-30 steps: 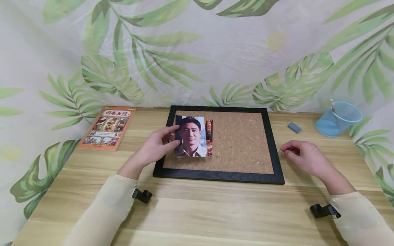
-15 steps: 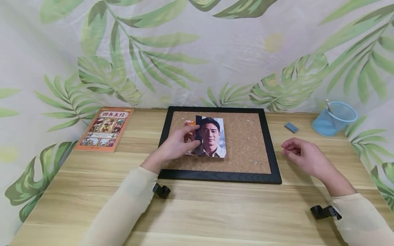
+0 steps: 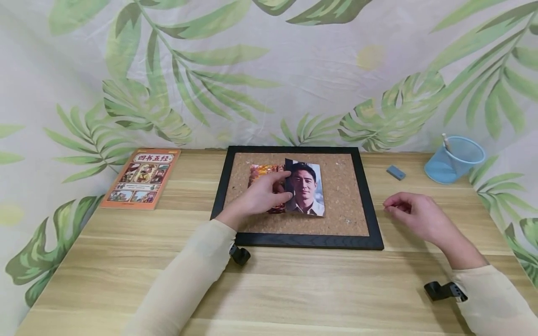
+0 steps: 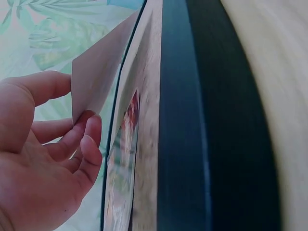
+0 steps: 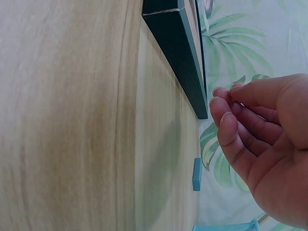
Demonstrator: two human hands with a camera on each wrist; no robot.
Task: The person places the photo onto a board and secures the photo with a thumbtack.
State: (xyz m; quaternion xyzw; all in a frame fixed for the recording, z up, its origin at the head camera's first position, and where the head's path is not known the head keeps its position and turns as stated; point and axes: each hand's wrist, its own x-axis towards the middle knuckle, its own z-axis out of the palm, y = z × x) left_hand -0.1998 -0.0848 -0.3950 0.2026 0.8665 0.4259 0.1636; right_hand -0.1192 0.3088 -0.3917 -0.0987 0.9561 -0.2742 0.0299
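Note:
My left hand (image 3: 265, 192) pinches a portrait photo (image 3: 306, 189) by its left edge, thumb and fingers on either side. In the left wrist view the pale back of the photo (image 4: 96, 72) stands tilted, raised off the cork. Below lies a second photo (image 3: 262, 171) with red and orange foliage, partly hidden by the hand. Both are over a cork board (image 3: 336, 186) with a black frame. My right hand (image 3: 416, 212) hovers beside the frame's right edge. Its fingers are loosely curled, thumb near index; nothing shows between them.
A blue eraser-like block (image 3: 396, 172) lies right of the board. Behind it stands a blue mesh pen cup (image 3: 456, 161) with a thin stick inside. An orange book (image 3: 142, 179) lies at the left. A leaf-patterned cloth (image 3: 252, 70) hangs behind the table (image 3: 294, 294).
The left hand has carried the portrait photo rightward across the board, uncovering more of the foliage photo. The right hand has stayed almost still.

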